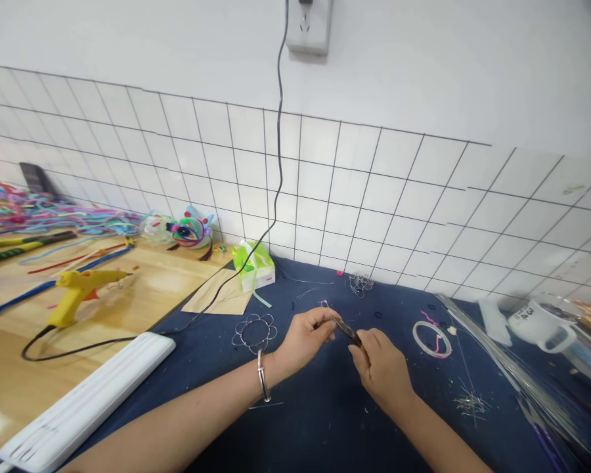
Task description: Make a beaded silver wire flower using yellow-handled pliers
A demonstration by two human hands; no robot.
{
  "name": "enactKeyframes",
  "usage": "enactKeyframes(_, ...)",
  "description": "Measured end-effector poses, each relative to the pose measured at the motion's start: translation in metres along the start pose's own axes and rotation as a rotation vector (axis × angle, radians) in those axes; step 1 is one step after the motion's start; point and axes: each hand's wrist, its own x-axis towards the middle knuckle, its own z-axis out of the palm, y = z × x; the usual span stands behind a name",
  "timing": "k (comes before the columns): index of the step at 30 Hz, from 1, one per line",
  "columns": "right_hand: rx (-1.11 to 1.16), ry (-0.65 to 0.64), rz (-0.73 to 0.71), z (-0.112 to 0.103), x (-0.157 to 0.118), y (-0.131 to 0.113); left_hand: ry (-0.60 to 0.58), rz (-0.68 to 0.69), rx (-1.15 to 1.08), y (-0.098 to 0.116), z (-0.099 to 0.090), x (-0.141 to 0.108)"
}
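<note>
A: What step is in hand?

B: It looks like close wire work. The person's left hand [300, 338] pinches a thin wire piece [324, 303] between thumb and fingers; a small loop of it shows above them. The right hand [381, 368] is wrapped around the handles of the pliers [347, 330], whose nose reaches the left fingertips.

A: Are the pliers biting the wire?

B: That is too small and too covered to tell.

A: Where does the work sit?

B: Just above the dark blue cloth [320, 420], between the two hands. A flower-shaped wire ring [241, 333] lies flat near the left wrist, and a tangle of wire [361, 284] sits beyond the hands, near the wall.

A: And the next move?

B: Probably it calls for a firm left pinch, the plier tips placed exactly, and a small, controlled squeeze or turn clear of the fingertips.
</note>
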Motion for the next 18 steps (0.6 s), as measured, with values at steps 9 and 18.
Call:
enactKeyframes(9, -0.113, 0.077, -0.097, 0.0024, 0.0000, 0.0076, -0.031, -0.016, -0.099, 0.0007, -0.0026, 0.0032)
enactKeyframes(18, 0.015, 0.047, -0.051, 0.0082, -0.0015, 0.0088, -0.052, 0.005, -0.097, 0.0020, -0.0025, 0.0027)
